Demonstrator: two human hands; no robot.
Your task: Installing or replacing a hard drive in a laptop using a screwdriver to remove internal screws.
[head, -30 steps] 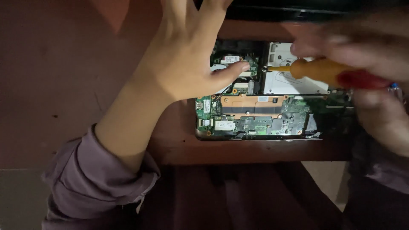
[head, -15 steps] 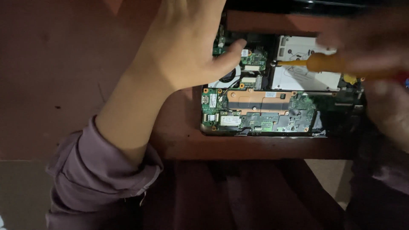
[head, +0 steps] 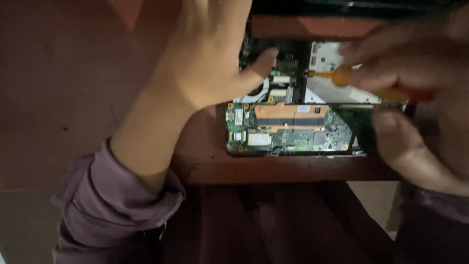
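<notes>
Opened electronic device [head: 293,122] lies on a reddish-brown wooden table [head: 73,98], near its front edge, cover already off and the internals exposed: green circuit board [head: 312,137] along the near side, copper-coloured heat plate [head: 290,116] across it, white flat cables [head: 266,93] further back, a pale metal module [head: 337,73] at back right. Left hand [head: 210,54] is flat and spread, palm down over the back-left part of the device, thumb [head: 256,66] stretched out so its tip sits on or just above the components by the cables; it grips nothing, looks like it's steadying the chassis. Right hand [head: 415,54] is blurred, fingers closed around a screwdriver [head: 371,85] with an orange-yellow handle running to red at the far end; the handle lies roughly sideways over the pale module. The tip isn't visible, so no way to tell which screw or part it's on. Judgement on progress: the opening-up stage is done, work is now inside the device. The board, heat plate and cables all look seated and in place, so most of the internal work appears not yet done. No loose screws or removed parts can be made out on the table; lighting is dim, so small items could be missed.
</notes>
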